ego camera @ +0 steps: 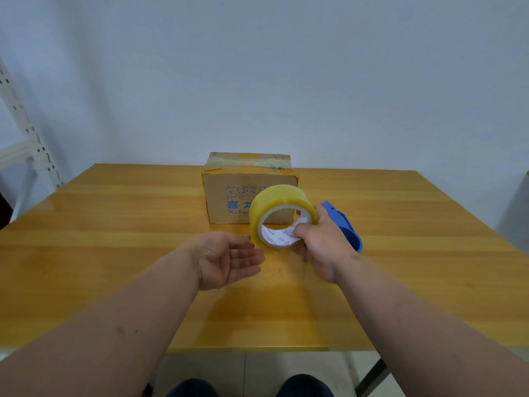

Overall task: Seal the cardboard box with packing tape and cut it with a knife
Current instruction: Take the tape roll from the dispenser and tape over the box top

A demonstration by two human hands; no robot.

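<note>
A small cardboard box (229, 193) with blue print stands at the far middle of the wooden table (114, 253); strips of yellowish tape cross its top. My right hand (323, 245) holds a roll of yellow packing tape (279, 202) upright above the table, just in front of the box, with fingers through its white core. My left hand (226, 259) is beside the roll on its left, palm turned up, fingers apart, holding nothing. A blue plastic tool (346, 227), perhaps a tape cutter, lies on the table behind my right hand, partly hidden by it.
A white perforated metal rack (25, 133) stands at the far left by the wall. The table's near edge (257, 349) lies close to my knees, and a dark table leg (372, 376) shows at the lower right.
</note>
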